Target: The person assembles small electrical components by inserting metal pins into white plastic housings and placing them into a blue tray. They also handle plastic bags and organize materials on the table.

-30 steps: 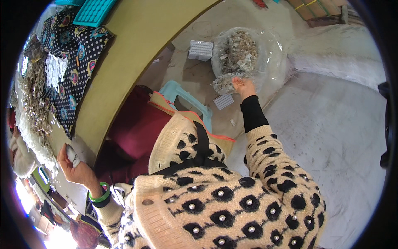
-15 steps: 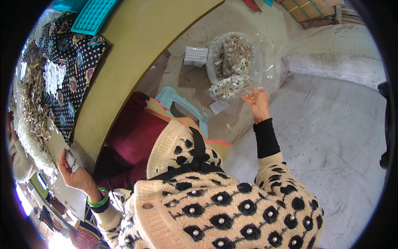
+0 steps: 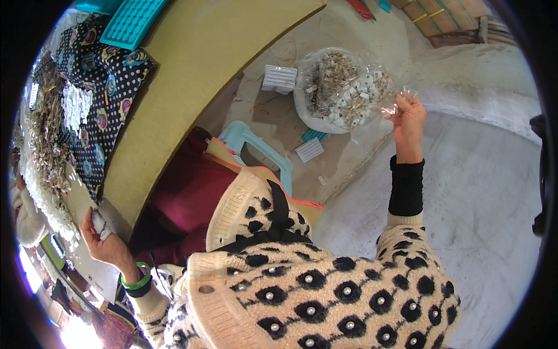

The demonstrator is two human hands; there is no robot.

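My right hand (image 3: 407, 125) is closed, pinching the edge of a clear plastic bag (image 3: 378, 87) on the floor at the upper right. Many small white and brown pieces (image 3: 343, 90) fill the bag, some of them with dry-looking tufts. At the lower left, my left hand (image 3: 110, 249) rests by the table's edge, its fingers curled round a crumpled greyish-white thing (image 3: 101, 225), perhaps cloth. A green bangle (image 3: 138, 278) circles that wrist.
A polka-dot cloth (image 3: 113, 81) lies on the yellowish table (image 3: 192, 64), bearing a white pile (image 3: 77, 107). Brown dry bundles (image 3: 43, 139) lie beside it. Teal trays (image 3: 131, 23) sit at the far edge. A pale blue stool (image 3: 256, 142) and white trays (image 3: 279, 78) stand on the floor.
My right hand has moved up and right, pulling the bag's edge with it. The bag's near part has swung right, uncovering a teal piece beside the small white tray. My left hand stays put.
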